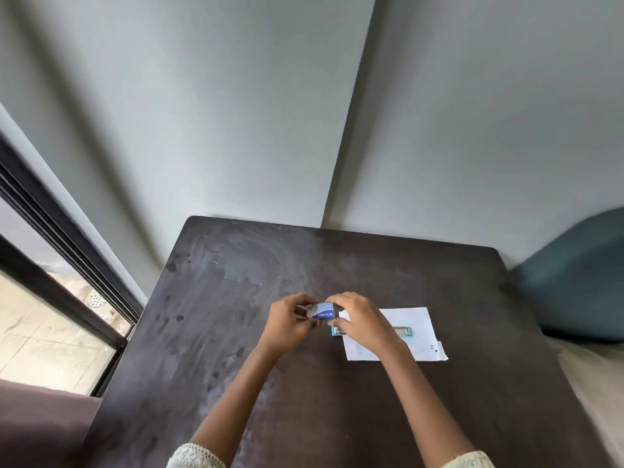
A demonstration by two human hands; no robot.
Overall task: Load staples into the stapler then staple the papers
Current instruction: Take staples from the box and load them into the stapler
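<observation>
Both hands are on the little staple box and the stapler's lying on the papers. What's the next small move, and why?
Probably slide the staple box open and draw out a strip. Both the left hand and right hand grip it above the table, and no staples show yet. The stapler lies on the papers, partly hidden by the right hand, so I cannot tell whether it is open.

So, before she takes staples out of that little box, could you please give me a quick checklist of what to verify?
1. Small blue-and-white staple box held by both the left hand and the right hand: ok.
2. Box open: cannot tell; fingers cover its ends.
3. Light-blue stapler within reach, lying on the white papers: ok.
4. Stapler opened for loading: cannot tell; the right hand hides most of it.
5. Papers flat on the dark brown table: ok.
</observation>
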